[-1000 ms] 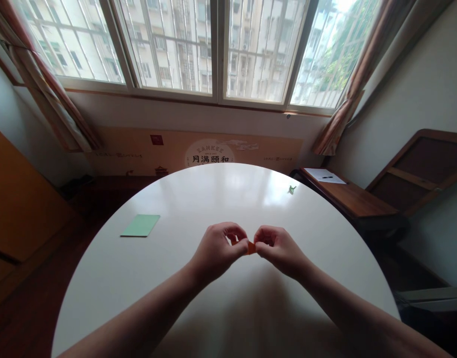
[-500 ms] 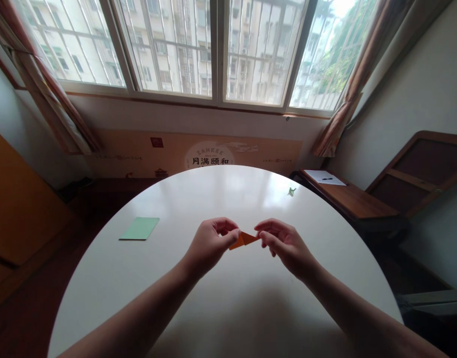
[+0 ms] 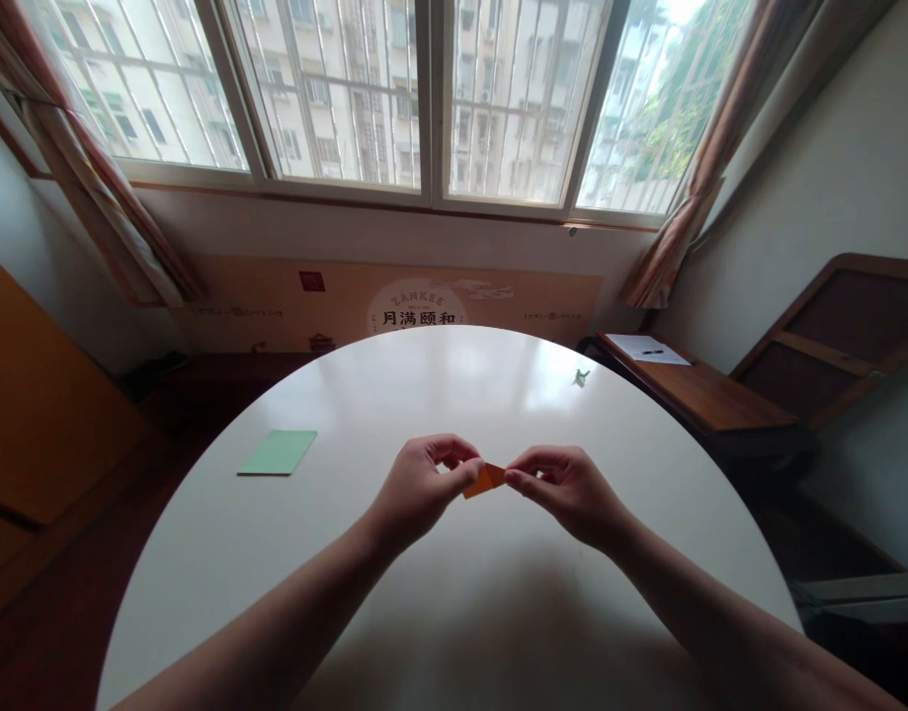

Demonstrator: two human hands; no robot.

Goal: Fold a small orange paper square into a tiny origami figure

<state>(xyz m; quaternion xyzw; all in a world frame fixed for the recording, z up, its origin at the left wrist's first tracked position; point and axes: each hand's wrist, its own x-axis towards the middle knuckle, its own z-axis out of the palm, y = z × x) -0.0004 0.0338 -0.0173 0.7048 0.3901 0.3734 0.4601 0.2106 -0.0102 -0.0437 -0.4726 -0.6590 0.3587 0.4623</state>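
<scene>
A small piece of folded orange paper (image 3: 486, 481) is held above the white table between my two hands. My left hand (image 3: 440, 476) pinches its left part between thumb and fingers, which cover some of it. At its right tip, my right hand (image 3: 553, 484) closes thumb and forefinger on the pointed end. A crease runs across the visible face of the paper. Over to the left lies a square stack of light green paper (image 3: 280, 452). Near the far right edge of the table sits a small green folded-paper figure (image 3: 581, 377).
The round white table (image 3: 365, 385) has its curved far edge before a window wall. Beyond its right side stands a wooden bench or chair (image 3: 720, 395) bearing a white sheet (image 3: 631, 348) and a pen (image 3: 653, 353). An orange-brown cabinet (image 3: 45, 415) is at the left.
Half a second ago my right fingers were spread loosely at the orange paper's right tip; now they pinch it. Earlier the hands were closer together, hiding more of the paper.
</scene>
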